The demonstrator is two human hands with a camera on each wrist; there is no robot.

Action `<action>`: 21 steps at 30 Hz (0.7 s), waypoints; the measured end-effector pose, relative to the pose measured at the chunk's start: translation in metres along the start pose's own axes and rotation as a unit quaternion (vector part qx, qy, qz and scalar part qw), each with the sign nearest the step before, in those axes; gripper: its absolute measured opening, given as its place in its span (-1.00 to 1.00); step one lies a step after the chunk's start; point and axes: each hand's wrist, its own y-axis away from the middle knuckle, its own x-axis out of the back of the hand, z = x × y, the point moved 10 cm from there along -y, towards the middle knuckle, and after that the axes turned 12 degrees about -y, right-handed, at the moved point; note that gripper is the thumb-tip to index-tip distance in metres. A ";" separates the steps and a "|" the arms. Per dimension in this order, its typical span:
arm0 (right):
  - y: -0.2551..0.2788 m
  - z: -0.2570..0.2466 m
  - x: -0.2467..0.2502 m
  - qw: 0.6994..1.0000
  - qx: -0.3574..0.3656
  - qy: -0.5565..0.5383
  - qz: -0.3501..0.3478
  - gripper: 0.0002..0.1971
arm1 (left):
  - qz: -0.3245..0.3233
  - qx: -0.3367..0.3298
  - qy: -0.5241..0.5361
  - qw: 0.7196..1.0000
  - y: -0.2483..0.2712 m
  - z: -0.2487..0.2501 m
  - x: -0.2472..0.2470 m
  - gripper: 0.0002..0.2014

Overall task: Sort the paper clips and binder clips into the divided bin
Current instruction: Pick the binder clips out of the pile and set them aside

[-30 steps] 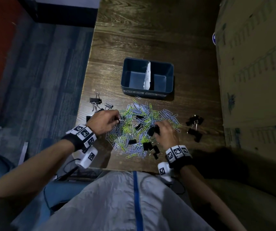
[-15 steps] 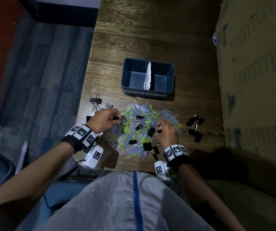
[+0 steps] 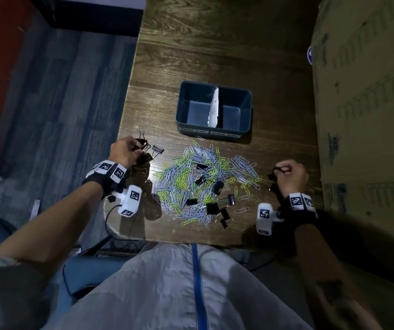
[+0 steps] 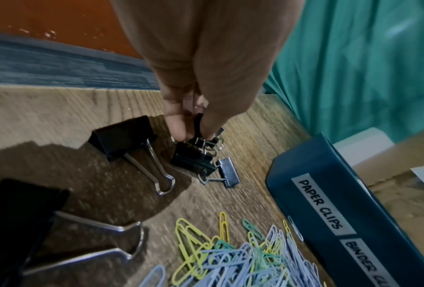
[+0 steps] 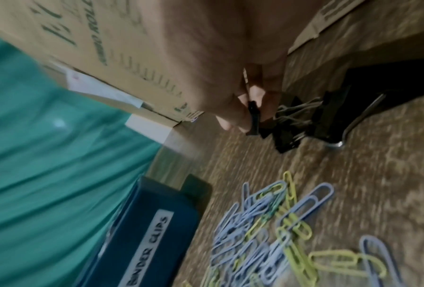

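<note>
A dark blue divided bin (image 3: 246,101) stands mid-table, a white divider (image 3: 213,108) splitting it; its front reads PAPER CLIPS (image 4: 323,205) and BINDER CLIPS (image 5: 148,244). Both compartments look bare. A heap of blue and yellow paper clips (image 3: 200,177) with several black binder clips (image 3: 211,207) mixed in lies in front of it. My left hand (image 3: 125,151) pinches a small black binder clip (image 4: 199,132) over a cluster of binder clips (image 4: 122,137) at the table's left edge. My right hand (image 3: 291,175) pinches a black binder clip (image 5: 253,118) beside another black cluster (image 5: 301,124) on the right.
A tall cardboard box (image 3: 367,103) walls off the table's right side, close to my right hand. The table's left edge (image 3: 124,115) drops to grey carpet. A cable (image 3: 110,217) hangs near the front edge by my left wrist.
Both hands have left the middle of the heap. The left moved out to the left cluster, the right out to the right cluster, each holding a binder clip.
</note>
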 end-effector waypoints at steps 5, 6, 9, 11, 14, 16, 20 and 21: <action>-0.003 0.012 -0.002 0.998 -0.013 0.048 -0.028 -0.77 | 0.030 -0.057 -0.138 0.988 0.014 0.018 0.004 -0.73; -0.001 0.013 -0.003 0.998 -0.014 0.056 -0.036 -0.78 | 0.044 -0.082 -0.177 0.980 0.021 0.027 0.006 -0.70; 0.006 0.009 -0.007 0.996 0.009 0.070 -0.056 -0.81 | 0.065 -0.174 -0.254 0.949 0.046 0.061 0.000 -0.69; 0.014 0.003 -0.012 0.996 0.036 0.064 -0.057 -0.81 | 0.039 -0.241 -0.260 0.934 0.061 0.084 -0.020 -0.74; 0.040 -0.020 -0.034 0.990 0.084 0.076 -0.083 -0.81 | -0.019 -0.335 -0.251 0.908 0.083 0.121 -0.061 -0.78; 0.069 -0.042 -0.065 0.972 0.152 0.087 -0.155 -0.84 | -0.050 -0.379 -0.248 0.890 0.096 0.141 -0.084 -0.74; 0.125 -0.058 -0.125 0.926 0.205 0.121 -0.292 -0.67 | -0.078 -0.426 -0.317 0.844 0.113 0.165 -0.115 -0.63; 0.131 -0.057 -0.133 0.922 0.195 0.149 -0.300 -0.60 | -0.080 -0.419 -0.334 0.841 0.115 0.165 -0.118 -0.61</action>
